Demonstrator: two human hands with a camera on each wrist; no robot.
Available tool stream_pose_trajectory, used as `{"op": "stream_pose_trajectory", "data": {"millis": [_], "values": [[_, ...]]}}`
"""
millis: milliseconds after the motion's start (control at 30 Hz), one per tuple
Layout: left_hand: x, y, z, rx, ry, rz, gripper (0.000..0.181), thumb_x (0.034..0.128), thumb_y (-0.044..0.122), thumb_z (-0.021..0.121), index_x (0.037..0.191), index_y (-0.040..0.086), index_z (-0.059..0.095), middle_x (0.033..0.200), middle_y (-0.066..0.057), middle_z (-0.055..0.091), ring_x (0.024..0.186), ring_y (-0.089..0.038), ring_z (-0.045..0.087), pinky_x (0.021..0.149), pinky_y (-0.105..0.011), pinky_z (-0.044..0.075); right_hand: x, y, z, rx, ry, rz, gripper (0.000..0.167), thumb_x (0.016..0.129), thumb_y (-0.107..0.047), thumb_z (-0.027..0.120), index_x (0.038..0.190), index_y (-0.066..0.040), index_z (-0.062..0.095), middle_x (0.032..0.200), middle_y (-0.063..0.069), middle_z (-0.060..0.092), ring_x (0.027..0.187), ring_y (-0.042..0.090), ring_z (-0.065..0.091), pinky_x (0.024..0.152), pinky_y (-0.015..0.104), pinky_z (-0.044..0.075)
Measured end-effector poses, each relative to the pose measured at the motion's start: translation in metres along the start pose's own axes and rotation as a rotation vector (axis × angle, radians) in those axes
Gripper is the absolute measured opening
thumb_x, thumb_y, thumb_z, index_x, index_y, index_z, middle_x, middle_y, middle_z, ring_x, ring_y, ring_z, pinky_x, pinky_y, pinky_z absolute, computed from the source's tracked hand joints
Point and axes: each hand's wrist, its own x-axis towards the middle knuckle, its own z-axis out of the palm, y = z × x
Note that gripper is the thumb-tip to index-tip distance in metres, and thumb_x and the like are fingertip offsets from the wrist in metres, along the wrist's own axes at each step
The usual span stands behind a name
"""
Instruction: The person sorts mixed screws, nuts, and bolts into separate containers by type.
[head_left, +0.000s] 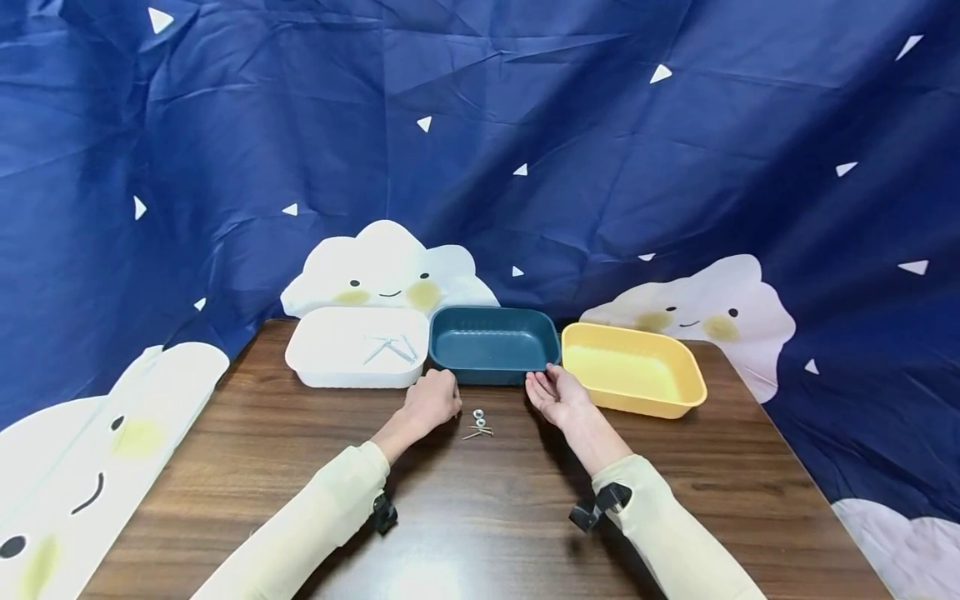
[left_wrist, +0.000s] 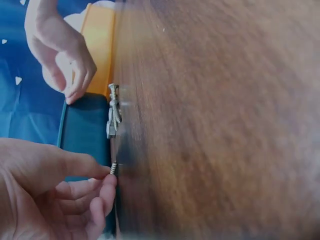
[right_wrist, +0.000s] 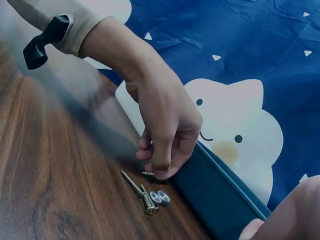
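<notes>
My left hand (head_left: 435, 398) pinches a small threaded screw (left_wrist: 114, 167) between thumb and fingertips, low over the table in front of the teal bin (head_left: 491, 377). My right hand (head_left: 558, 397) holds the teal bin's rim near its front right corner, thumb at the rim and fingers by the front wall. Between the hands lies a little group of hardware: screws (right_wrist: 132, 182) and round silver nuts (right_wrist: 160, 198). The screw in my left hand is partly hidden by the fingers in the right wrist view.
A white bin (head_left: 352, 379) holding several long silver fasteners (head_left: 392, 347) stands left of the teal one. The yellow bin (head_left: 637, 400) sits to the right, slightly angled. Behind the wooden table (head_left: 487, 508) hangs a blue curtain (head_left: 480, 125) with clouds.
</notes>
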Motion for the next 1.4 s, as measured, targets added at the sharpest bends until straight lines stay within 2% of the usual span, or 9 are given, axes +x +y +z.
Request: {"op": "stream_pose_trajectory", "data": {"millis": [100,233,400,533,633,767,900,1167,1400], "values": [[-0.003,-0.002,-0.003,-0.027,0.020,0.023,0.025,0.0845,0.008,0.070,0.063,0.017,0.062,0.061,0.005,0.058,0.055,-0.017,0.057,0.045,-0.035,0.048,0.000,0.000,0.000,-0.010,-0.015,-0.004,0.013,0.107,-0.013,0.050,0.116,-0.004,0.053,0.120,0.010,0.058,0.133,0.021,0.049,0.104,0.031,0.044],[-0.006,-0.004,-0.003,-0.067,0.066,0.066,0.019,0.0834,0.011,0.071,0.068,0.019,0.064,0.063,0.008,0.059,0.057,-0.015,0.058,0.049,-0.034,0.050,0.005,0.001,0.000,-0.025,-0.015,-0.029,0.017,0.107,-0.012,0.050,0.122,-0.003,0.053,0.108,0.011,0.061,0.130,0.022,0.052,0.104,0.030,0.044],[-0.005,-0.006,-0.005,-0.125,0.189,0.162,0.010,0.0809,0.010,0.069,0.075,0.018,0.065,0.064,0.011,0.058,0.060,-0.009,0.057,0.056,-0.028,0.050,0.013,0.003,-0.003,-0.054,0.001,-0.060,0.013,0.106,-0.012,0.052,0.115,-0.004,0.056,0.100,0.009,0.062,0.110,0.021,0.064,0.095,0.029,0.051],[0.002,-0.002,-0.016,-0.169,0.260,0.244,0.005,0.0799,0.010,0.068,0.081,0.015,0.067,0.068,0.012,0.058,0.065,-0.007,0.056,0.060,-0.026,0.049,0.016,0.003,-0.007,-0.048,-0.024,-0.074,0.011,0.105,-0.011,0.054,0.108,-0.002,0.061,0.096,0.009,0.064,0.095,0.020,0.068,0.084,0.028,0.056],[0.008,0.003,-0.025,-0.187,0.275,0.286,0.004,0.0822,0.013,0.068,0.083,0.016,0.067,0.070,0.013,0.060,0.066,-0.005,0.057,0.061,-0.025,0.049,0.016,0.005,-0.006,-0.059,-0.021,-0.082,0.015,0.105,-0.011,0.055,0.115,-0.002,0.060,0.101,0.010,0.065,0.102,0.021,0.067,0.085,0.028,0.055],[0.019,0.009,-0.035,-0.175,0.295,0.331,0.002,0.0871,0.016,0.067,0.085,0.016,0.067,0.073,0.013,0.063,0.068,-0.003,0.059,0.061,-0.026,0.050,0.011,0.006,-0.003,-0.088,-0.012,-0.101,0.018,0.107,-0.013,0.052,0.122,-0.004,0.055,0.107,0.010,0.064,0.119,0.021,0.060,0.097,0.027,0.049],[0.031,0.010,-0.040,-0.140,0.290,0.329,0.004,0.0905,0.017,0.067,0.088,0.014,0.067,0.077,0.010,0.065,0.069,-0.005,0.059,0.061,-0.027,0.051,0.011,0.006,-0.005,-0.083,-0.033,-0.105,0.015,0.107,-0.012,0.050,0.118,-0.003,0.054,0.102,0.011,0.064,0.121,0.022,0.057,0.103,0.027,0.044],[0.041,-0.006,-0.038,-0.112,0.285,0.239,0.005,0.0946,0.016,0.067,0.098,0.014,0.071,0.085,0.007,0.071,0.071,-0.007,0.063,0.063,-0.031,0.053,0.012,0.010,-0.008,-0.123,-0.048,-0.113,0.016,0.107,-0.012,0.051,0.116,0.000,0.056,0.094,0.011,0.068,0.109,0.022,0.062,0.104,0.027,0.043],[0.033,-0.008,-0.041,-0.080,0.245,0.290,0.013,0.0954,0.018,0.066,0.104,0.012,0.072,0.090,0.005,0.071,0.076,-0.009,0.063,0.067,-0.031,0.053,0.011,0.008,-0.008,-0.109,-0.038,-0.126,0.010,0.107,-0.011,0.051,0.106,-0.003,0.056,0.097,0.010,0.065,0.110,0.021,0.061,0.100,0.024,0.045]]}}
